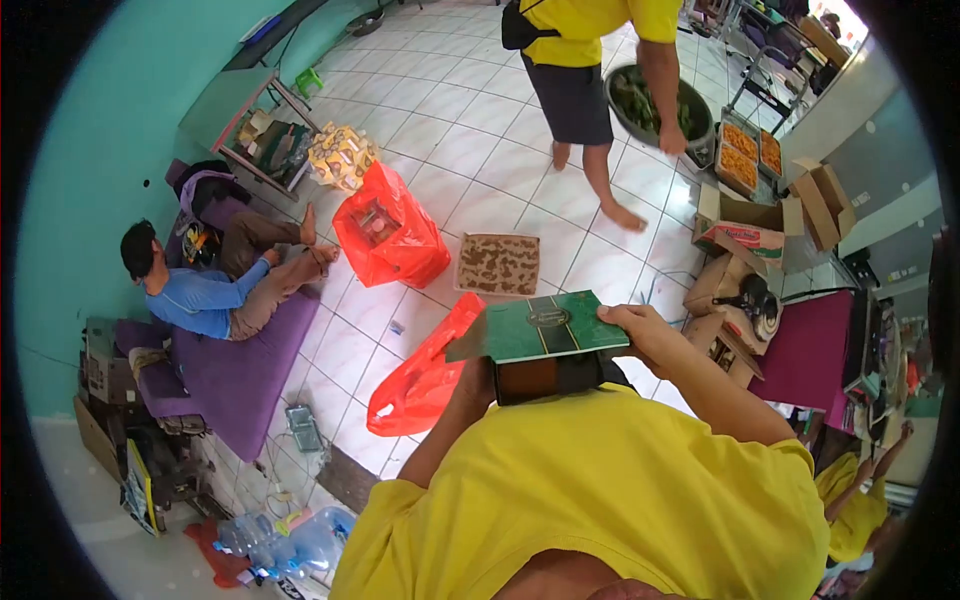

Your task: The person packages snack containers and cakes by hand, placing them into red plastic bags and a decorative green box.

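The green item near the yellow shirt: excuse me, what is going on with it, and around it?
The camera wearer holds the flat green item out in front, the right hand gripping its right side. The left hand is mostly hidden at the other side. Beyond, a filled red bag stands on the tiled floor. Another person in yellow carries a tub of green leafy stuff, and someone in blue sits on a purple mattress.

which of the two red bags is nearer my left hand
The lower red bag, close beside your left hand in the picture and looking slack. The other red bag stands farther off, by the patterned bag, with something visible inside.
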A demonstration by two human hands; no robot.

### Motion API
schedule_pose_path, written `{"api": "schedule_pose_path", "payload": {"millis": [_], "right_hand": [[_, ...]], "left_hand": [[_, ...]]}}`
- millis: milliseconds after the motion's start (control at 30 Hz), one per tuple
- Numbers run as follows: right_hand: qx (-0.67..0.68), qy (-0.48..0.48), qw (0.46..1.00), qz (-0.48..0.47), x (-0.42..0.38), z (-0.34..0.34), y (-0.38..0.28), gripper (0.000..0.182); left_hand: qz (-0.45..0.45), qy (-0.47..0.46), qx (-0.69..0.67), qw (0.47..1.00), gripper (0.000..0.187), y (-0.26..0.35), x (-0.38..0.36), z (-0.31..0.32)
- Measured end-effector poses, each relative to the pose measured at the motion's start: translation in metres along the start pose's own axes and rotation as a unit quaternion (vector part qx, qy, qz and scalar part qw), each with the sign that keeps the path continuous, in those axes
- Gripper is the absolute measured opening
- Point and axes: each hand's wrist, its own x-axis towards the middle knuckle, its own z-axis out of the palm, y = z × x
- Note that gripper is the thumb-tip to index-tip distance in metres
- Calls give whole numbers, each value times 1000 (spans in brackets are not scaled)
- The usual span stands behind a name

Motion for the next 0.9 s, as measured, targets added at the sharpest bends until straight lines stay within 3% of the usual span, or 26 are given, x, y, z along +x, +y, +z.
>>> {"api": "schedule_pose_path", "payload": {"millis": [233, 333, 400, 467, 667, 733, 800, 900], "right_hand": [[-53, -14, 997, -55, 39, -55, 5, 33], [-35, 34, 996, -80, 55, -91, -11, 39], [-12, 29, 997, -73, 73, -125, -23, 41], [144, -26, 985, -89, 93, -154, -24, 44], [169, -60, 974, -135, 119, -230, -60, 52], [246, -61, 963, -88, 130, -241, -77, 54], [231, -75, 967, -75, 147, -250, -91, 54], [207, -89, 973, -55, 172, -268, -104, 54]], "left_hand": [[-27, 6, 21, 999, 38, -5, 56, 27], [-44, -4, 36, 998, 36, -12, 102, 56], [-61, -18, 47, 997, 35, -19, 134, 81], [-81, -40, 55, 994, 34, -25, 165, 116], [-96, -74, 18, 992, 30, -44, 232, 191], [-88, -64, -3, 994, 30, -46, 238, 209], [92, -54, 189, 976, 33, -36, 248, 221], [303, -32, 447, 841, 39, -32, 265, 232]]}}
